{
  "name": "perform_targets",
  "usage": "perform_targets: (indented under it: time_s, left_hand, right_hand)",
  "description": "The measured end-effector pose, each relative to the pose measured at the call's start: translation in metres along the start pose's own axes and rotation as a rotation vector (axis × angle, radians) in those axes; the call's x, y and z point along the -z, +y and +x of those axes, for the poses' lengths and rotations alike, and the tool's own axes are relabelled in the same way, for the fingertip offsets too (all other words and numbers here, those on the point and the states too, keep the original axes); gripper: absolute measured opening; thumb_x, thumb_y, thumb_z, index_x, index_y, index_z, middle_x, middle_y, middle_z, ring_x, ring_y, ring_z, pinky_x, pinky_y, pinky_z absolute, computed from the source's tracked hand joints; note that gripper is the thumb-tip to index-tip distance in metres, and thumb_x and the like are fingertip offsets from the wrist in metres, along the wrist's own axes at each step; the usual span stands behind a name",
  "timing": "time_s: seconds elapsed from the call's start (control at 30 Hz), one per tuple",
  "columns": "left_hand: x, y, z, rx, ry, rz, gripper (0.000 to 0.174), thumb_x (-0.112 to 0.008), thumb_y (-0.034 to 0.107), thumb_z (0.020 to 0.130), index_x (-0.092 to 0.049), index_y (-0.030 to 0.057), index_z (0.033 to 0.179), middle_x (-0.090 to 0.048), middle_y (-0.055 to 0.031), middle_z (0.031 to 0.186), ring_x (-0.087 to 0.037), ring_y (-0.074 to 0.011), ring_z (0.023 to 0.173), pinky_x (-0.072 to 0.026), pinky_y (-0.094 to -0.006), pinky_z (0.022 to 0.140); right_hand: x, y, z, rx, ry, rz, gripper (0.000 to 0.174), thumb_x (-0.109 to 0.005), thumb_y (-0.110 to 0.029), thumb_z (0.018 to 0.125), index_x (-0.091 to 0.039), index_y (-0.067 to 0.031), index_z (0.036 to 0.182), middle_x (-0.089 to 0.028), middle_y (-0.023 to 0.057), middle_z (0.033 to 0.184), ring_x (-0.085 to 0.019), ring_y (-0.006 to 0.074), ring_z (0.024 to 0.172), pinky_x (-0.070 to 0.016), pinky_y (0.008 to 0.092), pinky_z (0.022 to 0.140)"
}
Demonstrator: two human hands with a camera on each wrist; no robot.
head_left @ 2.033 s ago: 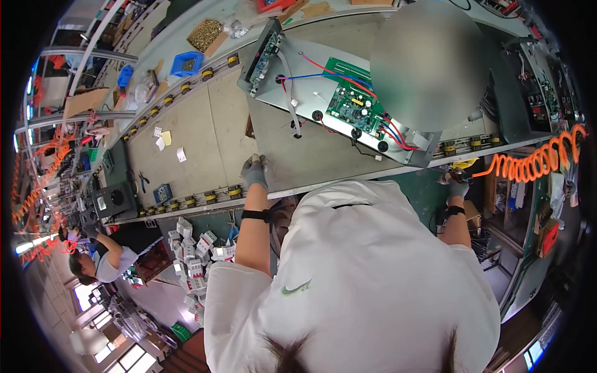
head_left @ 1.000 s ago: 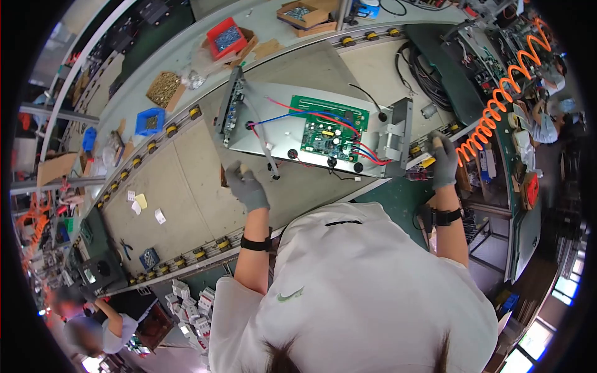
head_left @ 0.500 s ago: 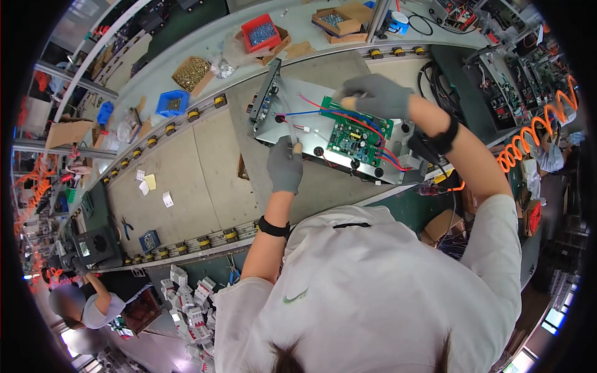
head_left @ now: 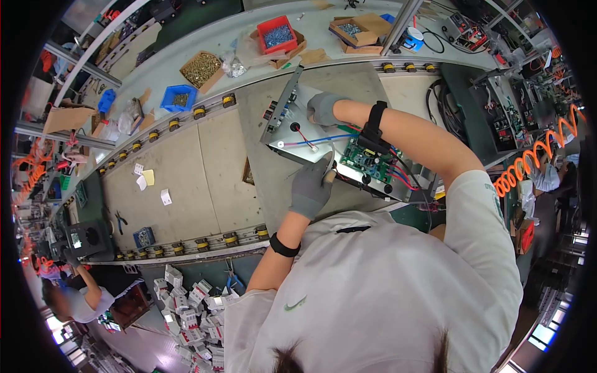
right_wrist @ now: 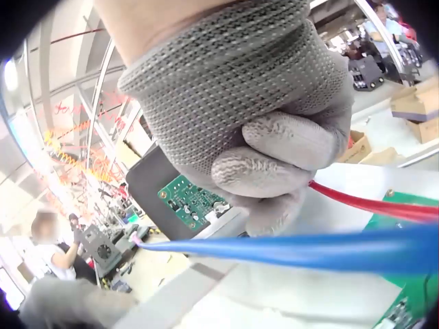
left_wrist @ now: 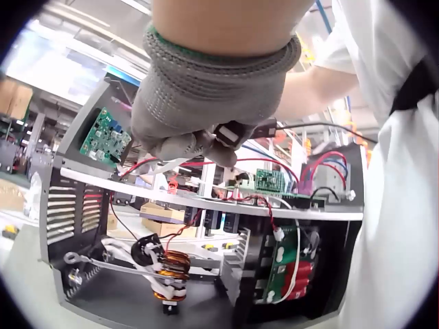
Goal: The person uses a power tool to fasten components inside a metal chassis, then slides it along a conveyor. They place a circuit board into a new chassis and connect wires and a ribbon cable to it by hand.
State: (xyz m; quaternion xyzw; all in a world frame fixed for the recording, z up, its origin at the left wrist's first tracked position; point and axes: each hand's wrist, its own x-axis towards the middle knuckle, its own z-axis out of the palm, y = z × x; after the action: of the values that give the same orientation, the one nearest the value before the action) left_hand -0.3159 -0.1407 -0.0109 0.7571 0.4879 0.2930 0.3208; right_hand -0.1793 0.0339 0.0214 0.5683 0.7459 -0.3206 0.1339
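Observation:
A metal electronics chassis (head_left: 287,142) lies on the bench, with an upright end panel (head_left: 283,107) and a green circuit board (head_left: 365,160) on its plate. My right hand (head_left: 323,110), in a grey glove, is over the plate beside the panel. Its curled fingers grip a red wire (right_wrist: 370,200), whose end is hidden in them. A blue wire (right_wrist: 302,251) passes just below that hand. At the chassis's near edge, my gloved left hand (head_left: 311,188) holds a pale ribbon cable (left_wrist: 168,164) in bent fingers. Copper coils (left_wrist: 175,266) show underneath the plate.
Rollers (head_left: 199,112) line both sides of the bench. Behind stand a red bin (head_left: 277,35), a blue bin (head_left: 178,98) and a box of brass-coloured parts (head_left: 201,69). Pliers (head_left: 120,222) lie to the left. An orange coiled hose (head_left: 538,149) hangs at right.
My right hand came from the bench's right edge, over the circuit board, to the red wire's end. My left hand moved from the bare bench to the ribbon cable and drew it rightward.

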Motion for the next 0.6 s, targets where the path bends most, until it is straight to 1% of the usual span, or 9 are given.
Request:
perform_targets:
  time_s: [0.1, 0.17, 0.23, 0.3, 0.37, 0.4, 0.5, 0.53, 0.6]
  left_hand:
    - [-0.01, -0.011, -0.001, -0.054, 0.015, -0.034, 0.046, -0.062, 0.02, 0.084, -0.051, 0.0105, 0.128, -0.061, -0.0123, 0.084, -0.058, -0.0254, 0.076, -0.048, -0.0353, 0.068]
    - [-0.012, -0.013, -0.003, 0.002, 0.018, -0.147, 0.046, -0.061, 0.02, 0.086, -0.05, 0.0083, 0.129, -0.061, -0.0099, 0.084, -0.057, -0.0212, 0.074, -0.0474, -0.0327, 0.067]
    - [-0.016, -0.014, -0.003, 0.134, 0.027, -0.477, 0.046, -0.06, 0.02, 0.088, -0.048, 0.0017, 0.129, -0.061, -0.0037, 0.085, -0.053, -0.0095, 0.071, -0.0442, -0.0241, 0.062]
    - [-0.008, -0.009, -0.003, 0.198, 0.029, -0.565, 0.044, -0.059, 0.018, 0.088, -0.048, 0.0004, 0.128, -0.06, -0.0029, 0.085, -0.052, -0.008, 0.071, -0.0431, -0.0223, 0.061]
    - [-0.004, -0.005, -0.002, 0.3, 0.065, -0.71, 0.041, -0.055, 0.014, 0.089, -0.049, -0.0015, 0.126, -0.058, -0.0023, 0.083, -0.051, -0.0063, 0.068, -0.0412, -0.0192, 0.059]
    - [-0.004, -0.009, -0.001, 0.3, 0.056, -0.714, 0.041, -0.055, 0.014, 0.089, -0.049, -0.0015, 0.126, -0.058, -0.0023, 0.083, -0.051, -0.0063, 0.068, -0.0412, -0.0192, 0.059]
    - [-0.006, -0.01, 0.001, 0.483, 0.022, -0.866, 0.035, -0.053, 0.008, 0.088, -0.052, -0.0011, 0.122, -0.059, -0.0031, 0.082, -0.05, -0.0058, 0.067, -0.0419, -0.0202, 0.059]
    - [-0.007, -0.006, 0.003, 0.482, 0.014, -0.867, 0.035, -0.053, 0.008, 0.088, -0.052, -0.0011, 0.122, -0.059, -0.0031, 0.082, -0.05, -0.0058, 0.067, -0.0419, -0.0202, 0.059]
    - [-0.011, -0.001, 0.008, 0.433, 0.003, -0.931, 0.036, -0.051, 0.006, 0.088, -0.05, -0.0003, 0.124, -0.059, -0.0035, 0.082, -0.051, -0.0065, 0.067, -0.0417, -0.0195, 0.059]
  right_hand:
    - [-0.003, 0.004, -0.004, -0.017, -0.027, -0.233, 0.035, -0.06, -0.027, 0.077, -0.064, -0.0117, 0.108, -0.066, 0.0108, 0.102, -0.062, 0.0299, 0.094, -0.0486, 0.0385, 0.08]
    - [-0.007, 0.009, -0.008, 0.022, -0.188, -0.431, 0.041, -0.063, -0.034, 0.077, -0.062, -0.0112, 0.111, -0.065, 0.0113, 0.105, -0.062, 0.0302, 0.094, -0.0485, 0.039, 0.08]
    - [-0.007, 0.022, -0.013, 0.008, -0.252, -0.406, 0.046, -0.066, -0.037, 0.075, -0.062, -0.0099, 0.112, -0.065, 0.0113, 0.105, -0.062, 0.0298, 0.094, -0.0483, 0.0391, 0.081]
    - [0.004, 0.037, -0.027, -0.013, -0.309, -0.375, 0.051, -0.07, -0.04, 0.073, -0.061, -0.0086, 0.112, -0.064, 0.0113, 0.106, -0.061, 0.0295, 0.095, -0.048, 0.0392, 0.081]
    - [0.032, 0.047, -0.055, -0.027, -0.458, -0.076, 0.062, -0.078, -0.042, 0.066, -0.06, -0.0068, 0.114, -0.063, 0.0109, 0.107, -0.06, 0.0264, 0.096, -0.0469, 0.0383, 0.083]
    - [0.036, 0.057, -0.062, -0.035, -0.46, -0.071, 0.062, -0.078, -0.042, 0.066, -0.06, -0.0068, 0.114, -0.063, 0.0109, 0.107, -0.06, 0.0264, 0.096, -0.0469, 0.0383, 0.083]
    - [0.03, 0.083, -0.083, 0.416, -0.331, 0.074, 0.066, -0.082, -0.037, 0.061, -0.059, -0.0055, 0.114, -0.063, 0.0096, 0.103, -0.06, 0.0175, 0.09, -0.0485, 0.0323, 0.074]
    - [0.028, 0.073, -0.101, 0.41, -0.329, 0.079, 0.066, -0.082, -0.037, 0.061, -0.059, -0.0055, 0.114, -0.063, 0.0096, 0.103, -0.06, 0.0175, 0.09, -0.0485, 0.0323, 0.074]
    - [0.026, 0.043, -0.15, 0.505, -0.5, 0.257, 0.057, -0.079, -0.033, 0.065, -0.06, -0.007, 0.112, -0.063, 0.0087, 0.102, -0.061, 0.0171, 0.086, -0.0491, 0.0318, 0.071]
